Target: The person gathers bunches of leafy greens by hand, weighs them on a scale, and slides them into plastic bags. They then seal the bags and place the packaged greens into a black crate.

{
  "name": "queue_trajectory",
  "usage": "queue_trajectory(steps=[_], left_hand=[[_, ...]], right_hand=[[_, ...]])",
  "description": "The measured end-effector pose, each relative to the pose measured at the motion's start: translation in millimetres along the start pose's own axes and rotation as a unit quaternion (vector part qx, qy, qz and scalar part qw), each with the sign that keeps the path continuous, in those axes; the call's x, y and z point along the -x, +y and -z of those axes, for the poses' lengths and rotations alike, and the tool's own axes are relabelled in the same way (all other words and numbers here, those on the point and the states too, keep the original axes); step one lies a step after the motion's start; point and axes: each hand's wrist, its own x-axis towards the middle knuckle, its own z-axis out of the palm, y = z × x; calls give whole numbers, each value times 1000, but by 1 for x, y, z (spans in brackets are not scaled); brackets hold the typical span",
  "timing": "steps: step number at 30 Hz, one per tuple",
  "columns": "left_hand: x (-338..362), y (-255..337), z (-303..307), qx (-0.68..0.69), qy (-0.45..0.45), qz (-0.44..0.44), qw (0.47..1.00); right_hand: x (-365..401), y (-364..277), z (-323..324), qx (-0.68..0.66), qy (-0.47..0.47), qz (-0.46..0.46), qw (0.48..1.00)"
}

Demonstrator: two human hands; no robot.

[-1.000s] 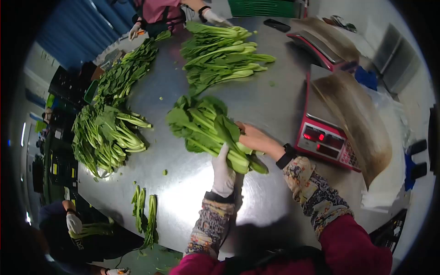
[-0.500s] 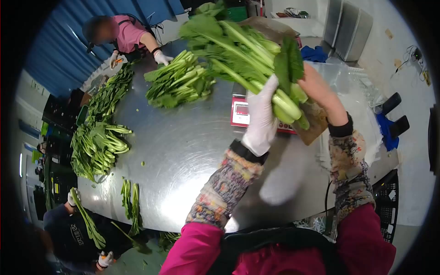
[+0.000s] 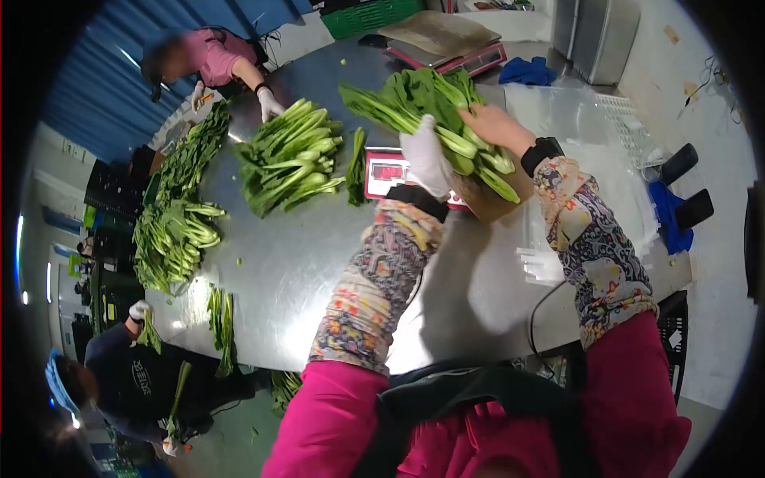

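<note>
A bunch of leafy greens (image 3: 430, 107) with pale stalks rests on the red weighing scale (image 3: 388, 173), whose platform is covered with brown cardboard. My left hand (image 3: 425, 155), in a white glove, grips the bunch from the near side. My bare right hand (image 3: 494, 123), with a black watch at the wrist, holds it from the far side. The scale's red display is lit.
A heap of greens (image 3: 287, 155) lies mid-table on the steel table (image 3: 319, 263); more piles (image 3: 171, 231) line the left edge. A second scale (image 3: 446, 44) stands behind. A person in pink (image 3: 219, 60) works at the far end, another (image 3: 127, 374) at lower left.
The bunch has come down from mid-air onto the scale's platform, with both hands still on it. Earlier it was lifted off the table.
</note>
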Motion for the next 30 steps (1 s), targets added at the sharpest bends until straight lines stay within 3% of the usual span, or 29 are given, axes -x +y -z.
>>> queue_trajectory(steps=[1,2,4,6,8,11,13,14,15,16,17,20,21,22,24,25,30], left_hand=[[-4,7,10,13,-34,10,999],[-8,13,23,26,-67,19,997],[43,57,17,0,-49,-16,999],[51,79,51,-26,-80,8,996],[73,96,83,42,-49,19,998],[90,94,153,102,10,-3,995],[115,82,194,119,47,26,992],[127,80,204,117,56,46,991],[141,79,204,85,71,42,993],[156,76,202,53,88,39,994],[165,74,199,43,109,44,992],[184,65,188,16,55,23,998],[189,62,181,20,48,13,999],[193,60,175,23,41,3,999],[188,61,177,97,-62,1,993],[190,69,168,93,-28,8,995],[176,98,191,9,68,-3,998]], right_hand=[[2,3,-5,-27,56,9,998],[13,6,-6,-27,48,12,998],[52,10,-1,-42,223,85,970],[95,7,0,-59,195,76,976],[137,-2,0,-39,139,61,988],[153,16,-42,-6,190,118,975],[154,30,-60,61,225,215,948],[156,23,-53,61,228,219,947],[160,12,-36,-150,105,153,971],[167,0,-20,-351,-27,77,933],[174,-15,-6,-446,-57,48,892],[192,-59,-9,-471,-20,125,873],[199,-69,-17,-437,-59,97,892],[205,-84,-29,-376,-20,182,908],[210,-109,-64,-249,24,305,919],[212,-118,-79,-188,23,341,921],[193,-148,-82,-199,-78,331,919]])
